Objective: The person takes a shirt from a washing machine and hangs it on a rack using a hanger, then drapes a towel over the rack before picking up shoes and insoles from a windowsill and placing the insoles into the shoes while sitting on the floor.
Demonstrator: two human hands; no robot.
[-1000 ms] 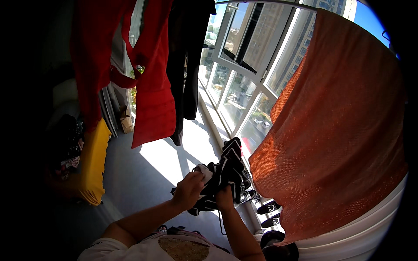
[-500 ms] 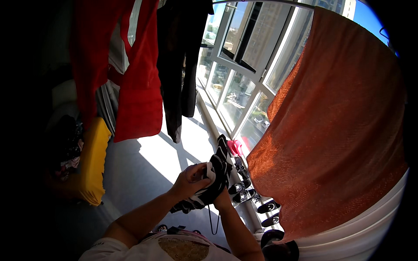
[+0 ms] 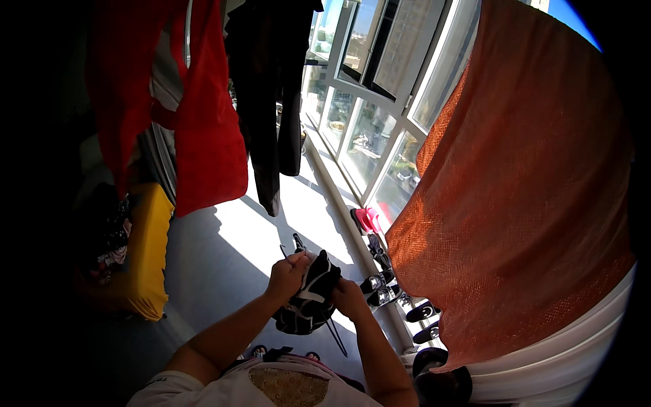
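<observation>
Low in the centre of the frame, two forearms rise from the bottom edge and meet on one black-and-white garment (image 3: 308, 298), bunched in a ball just below mid-frame. The left hand (image 3: 288, 273) is curled tight around its upper left side, knuckles up; the right hand (image 3: 349, 297) grips its right edge, fingers wrapped under the cloth. Both elbows are bent, wrists angled inward toward each other. Just right of the hands, several shoes (image 3: 397, 298) line the window sill, among them one pink pair (image 3: 366, 220). Farther up hang two red garments (image 3: 203, 129) at upper left, one black garment (image 3: 268, 102) at top centre, and one orange cloth (image 3: 522, 190) filling the right.
</observation>
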